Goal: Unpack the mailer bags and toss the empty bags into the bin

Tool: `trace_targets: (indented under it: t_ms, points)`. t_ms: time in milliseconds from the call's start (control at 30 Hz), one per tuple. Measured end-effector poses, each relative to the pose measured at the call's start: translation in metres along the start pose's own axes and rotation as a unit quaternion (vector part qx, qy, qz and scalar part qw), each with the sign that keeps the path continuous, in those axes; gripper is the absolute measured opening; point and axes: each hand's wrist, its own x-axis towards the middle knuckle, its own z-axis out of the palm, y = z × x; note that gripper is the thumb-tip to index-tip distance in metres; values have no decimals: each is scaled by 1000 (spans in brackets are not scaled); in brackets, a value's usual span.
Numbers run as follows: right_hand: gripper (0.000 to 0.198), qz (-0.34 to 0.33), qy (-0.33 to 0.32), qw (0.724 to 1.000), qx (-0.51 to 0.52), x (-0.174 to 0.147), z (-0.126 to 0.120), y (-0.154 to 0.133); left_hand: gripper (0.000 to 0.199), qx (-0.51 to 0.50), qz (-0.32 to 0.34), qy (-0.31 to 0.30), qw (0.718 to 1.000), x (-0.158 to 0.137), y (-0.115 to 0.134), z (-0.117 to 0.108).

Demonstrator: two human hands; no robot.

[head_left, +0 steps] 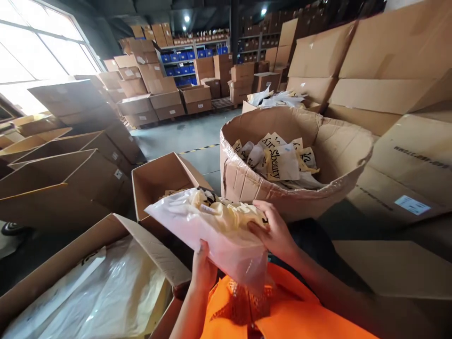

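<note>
A large clear plastic bag [226, 254] lies across both hands in front of my orange vest. Inside or on it are cream-coloured pouches [229, 212] with black print, bunched toward the far side. My left hand [205, 266] grips the bag's near edge from below, thumb on top. At the bag's right end my right hand [271, 228] is closed around the cream pouches and plastic. Whether the pouches sit fully inside the bag I cannot tell. Just beyond the bag stands a small open carton [158, 176] with some printed pouches at its bottom.
A big rounded cardboard bin [243, 183] holds printed pouches [282, 162]. At lower left, an open box [141, 235] contains large plastic-wrapped packs [109, 282]. Open cartons [81, 179] line the left; tall stacked boxes [370, 94] rise on the right. Shelves with blue bins [180, 56] stand behind.
</note>
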Motion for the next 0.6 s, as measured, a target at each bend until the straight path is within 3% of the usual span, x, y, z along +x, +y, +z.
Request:
trace_targets:
  t_ms: [67, 133, 200, 300, 367, 467, 600]
  points:
    - [58, -58, 26, 998, -23, 3, -15, -9, 63, 23, 19, 21, 999, 6, 5, 8]
    - [56, -80, -13, 996, -29, 7, -25, -23, 64, 53, 28, 21, 998, 14, 8, 13]
    - [54, -80, -65, 994, -35, 14, -27, -38, 61, 92, 21, -16, 995, 19, 7, 13]
    - [52, -61, -86, 993, -60, 26, -17, -50, 47, 186, -7, -110, 976, 23, 5, 7]
    - [47, -28, -85, 994, -60, 35, -8, -50, 52, 259, -7, -145, 955, 24, 6, 2]
    - [41, 22, -96, 994, -46, 50, -1, -49, 63, 360, 27, -132, 923, 24, 13, -2]
    - [21, 31, -119, 992, 9, 69, -6, -51, 64, 441, 29, -122, 889, 30, 29, 2]
